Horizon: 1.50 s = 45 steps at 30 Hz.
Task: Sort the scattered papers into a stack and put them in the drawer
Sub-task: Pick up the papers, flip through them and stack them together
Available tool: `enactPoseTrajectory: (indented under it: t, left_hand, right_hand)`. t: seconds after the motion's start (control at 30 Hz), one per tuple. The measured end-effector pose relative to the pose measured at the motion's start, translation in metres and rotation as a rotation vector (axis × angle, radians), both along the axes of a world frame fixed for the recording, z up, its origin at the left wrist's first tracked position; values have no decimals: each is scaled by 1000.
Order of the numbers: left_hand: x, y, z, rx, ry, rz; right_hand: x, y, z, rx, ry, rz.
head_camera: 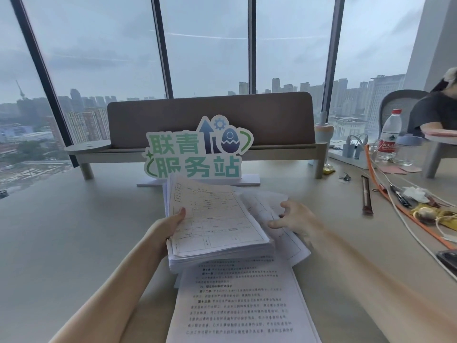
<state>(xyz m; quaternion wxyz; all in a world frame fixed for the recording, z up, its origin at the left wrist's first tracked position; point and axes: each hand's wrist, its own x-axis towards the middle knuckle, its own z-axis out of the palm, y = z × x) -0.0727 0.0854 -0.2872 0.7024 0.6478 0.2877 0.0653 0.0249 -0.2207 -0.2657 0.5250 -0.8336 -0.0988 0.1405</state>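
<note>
White paper stack (217, 231) sits gripped at its edge by the left hand (173, 222), kept tidy, while the open right hand (293, 219) reaches for loose sheets (267, 201).

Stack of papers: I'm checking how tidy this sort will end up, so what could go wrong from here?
1. The left hand grips the thick stack by one edge only; sheets could fan out or slide off.
2. The right hand reaches for loose sheets partly under the stack; pulling may crease them.
3. The text page nearest the person could be missed.
</note>
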Motion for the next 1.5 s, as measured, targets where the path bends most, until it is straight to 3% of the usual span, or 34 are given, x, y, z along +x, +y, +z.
enactPoseTrajectory:
  t: [0.13, 0.2, 0.33, 0.53, 0.7, 0.97, 1.23, 1.5]
  left_hand:
    - [2, 1, -2, -31, -20, 11]
    - [1, 2, -4, -43, -31, 23]
    - [-3, -2, -3, -68, -54, 29]
    - [-7, -5, 7, -44, -59, 13]
    - [-10, 2, 18, 57, -19, -81]
    - [-8, 2, 22, 122, 21, -203]
    - [-3, 6, 14, 165, 19, -208]
    - [-4, 7, 12, 74, 31, -227]
  right_hand:
    - [-3, 3, 4, 150, 189, 23]
    - [-6, 2, 7, 116, 220, 71]
    - [-11, -1, 9, -151, 66, 202]
    - [-8, -5, 9, -163, -26, 127]
    - [-2, -9, 7, 41, -59, -80]
    - [-11, 0, 10, -277, -237, 25]
    - [1, -3, 5, 39, 37, 18]
    - [-2, -3, 3, 102, 133, 70]
